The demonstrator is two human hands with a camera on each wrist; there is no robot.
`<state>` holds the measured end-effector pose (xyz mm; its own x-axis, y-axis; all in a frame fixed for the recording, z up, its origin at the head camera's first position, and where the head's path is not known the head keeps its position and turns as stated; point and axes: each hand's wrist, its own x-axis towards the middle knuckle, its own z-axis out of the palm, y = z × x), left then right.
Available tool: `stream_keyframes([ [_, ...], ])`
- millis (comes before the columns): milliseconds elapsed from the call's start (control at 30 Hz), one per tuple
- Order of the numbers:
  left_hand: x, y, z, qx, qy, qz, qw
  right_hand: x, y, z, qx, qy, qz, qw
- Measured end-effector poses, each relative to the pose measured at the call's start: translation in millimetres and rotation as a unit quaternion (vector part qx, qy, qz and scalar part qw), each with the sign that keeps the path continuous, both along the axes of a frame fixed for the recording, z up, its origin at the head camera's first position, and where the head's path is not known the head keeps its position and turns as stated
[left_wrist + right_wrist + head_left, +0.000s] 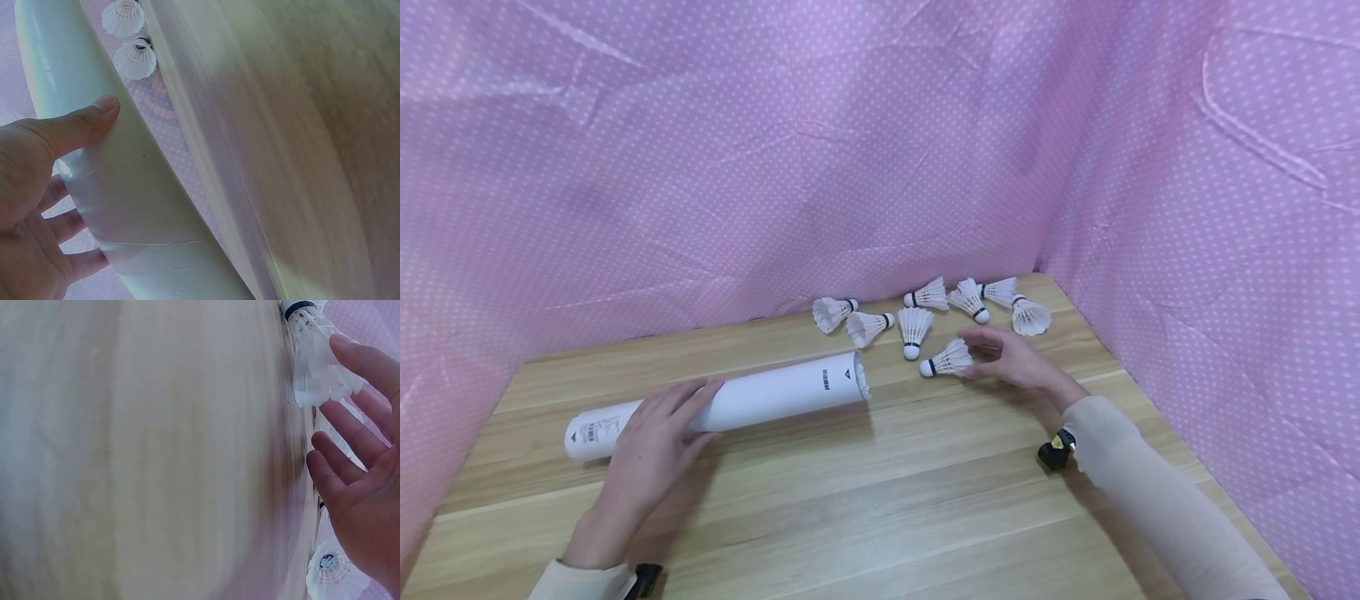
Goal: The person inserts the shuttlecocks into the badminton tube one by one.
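My left hand (658, 442) grips a long white shuttlecock tube (775, 392), thumb along one side and fingers round the other. In the left wrist view the thumb lies across the tube's wall (144, 169). White feathers (863, 379) show at the tube's right end. On the right, my right hand (1011, 358) reaches the feather end of a white shuttlecock (949, 360), whose cork points left. The right wrist view shows the thumb overlapping that shuttlecock's feathers (319, 369), the other fingers loosely spread behind it.
Several more shuttlecocks lie along the table's back edge, among them one with its cork toward me (914, 332) and one at the far right (1030, 317). Pink dotted cloth (880, 150) hangs behind and at both sides of the wooden table (865, 508).
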<state>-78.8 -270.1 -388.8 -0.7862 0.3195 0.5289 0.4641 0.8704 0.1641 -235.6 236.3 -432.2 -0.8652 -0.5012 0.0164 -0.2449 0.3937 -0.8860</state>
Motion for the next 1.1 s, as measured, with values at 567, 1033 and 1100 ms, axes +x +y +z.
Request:
stream_keyframes([
  [567, 0.6, -0.4, -2.6, 0.003, 0.000, 0.004, 1.0000, 8.2, -5, 4.4, -0.034, -0.006, -0.025, 0.9991],
  [1033, 0.7, -0.5, -1.4, 0.005, 0.004, 0.003, 1.0000, 18.0, -6, 6.7, -0.040, 0.013, -0.019, 0.9989],
  [1100, 0.6, -0.5, -0.9, 0.005, 0.005, 0.002, 1.0000, 19.6, -7, 7.6, -0.053, 0.011, -0.018, 0.9984],
])
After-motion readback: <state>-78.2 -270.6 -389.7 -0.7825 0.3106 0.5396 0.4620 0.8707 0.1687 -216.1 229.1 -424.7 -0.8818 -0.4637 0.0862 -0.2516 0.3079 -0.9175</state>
